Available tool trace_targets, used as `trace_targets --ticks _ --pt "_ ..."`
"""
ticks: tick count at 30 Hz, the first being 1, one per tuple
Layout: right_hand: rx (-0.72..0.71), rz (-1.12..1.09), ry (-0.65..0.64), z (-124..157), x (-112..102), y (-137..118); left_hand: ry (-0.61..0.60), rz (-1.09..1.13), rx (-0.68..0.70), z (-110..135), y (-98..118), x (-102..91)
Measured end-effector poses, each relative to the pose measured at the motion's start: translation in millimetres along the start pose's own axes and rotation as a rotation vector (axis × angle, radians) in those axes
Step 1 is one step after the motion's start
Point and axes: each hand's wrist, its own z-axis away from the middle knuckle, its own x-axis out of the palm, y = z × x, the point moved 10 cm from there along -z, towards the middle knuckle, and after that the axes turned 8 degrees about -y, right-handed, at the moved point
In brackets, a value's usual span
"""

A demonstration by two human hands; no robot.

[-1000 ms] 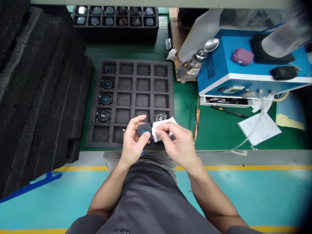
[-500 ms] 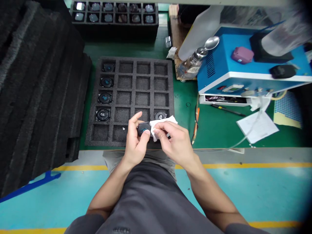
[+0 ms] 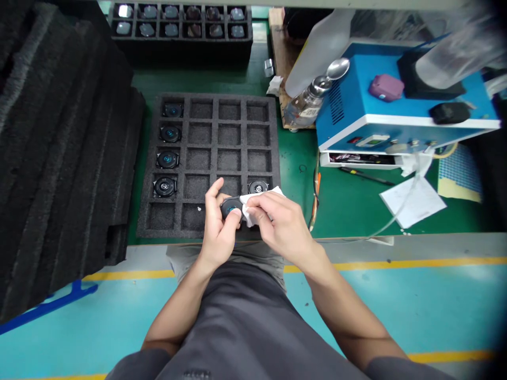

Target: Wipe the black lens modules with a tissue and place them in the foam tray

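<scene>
My left hand [image 3: 218,227] grips a small round black part [image 3: 231,207] with a blue centre, held over the near edge of a black foam tray [image 3: 206,163]. My right hand [image 3: 279,224] pinches a white cloth [image 3: 253,203] and presses it against the right side of that part. The tray's left column holds several similar round parts [image 3: 165,186], and one more round part [image 3: 257,187] sits in a cell just behind the cloth. Most other cells are bare foam.
A stack of black foam sheets [image 3: 59,142] fills the left. A second foam tray [image 3: 182,24] with parts stands at the back. A blue machine [image 3: 380,111], a glass bottle [image 3: 303,105], papers [image 3: 412,200] and a pen [image 3: 364,177] lie to the right on the green mat.
The view has shifted slightly. Both hands stay together on the round part, with the cloth drawn closer against it and my left thumb moved over its face.
</scene>
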Motion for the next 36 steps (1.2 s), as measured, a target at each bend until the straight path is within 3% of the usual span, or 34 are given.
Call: trace_targets --ticks 8,14,21,27,33,36 --pt "0.045 0.086 0.086 -2.6 -1.3 5.3 -0.021 -0.095 0.016 -2.2 -1.2 -0.9" --pt "-0.032 0.067 -0.078 -4.1 3.1 -0.2 -0.014 0.029 -0.017 -1.0 -1.8 2.8" --pt "0.040 0.110 0.051 -5.2 -1.0 5.9 -0.022 -0.069 0.013 -3.8 -1.5 -0.5" --pt "-0.055 0.112 -0.087 -5.3 2.3 -2.4 -0.033 0.065 -0.023 -2.9 -3.1 5.1" --pt "0.024 0.130 0.013 -6.2 -1.3 5.6 -0.044 -0.033 0.006 -3.3 0.0 3.2" --pt "-0.031 0.133 -0.043 -8.3 1.2 2.5 -0.044 -0.028 0.009 -3.0 0.3 3.4"
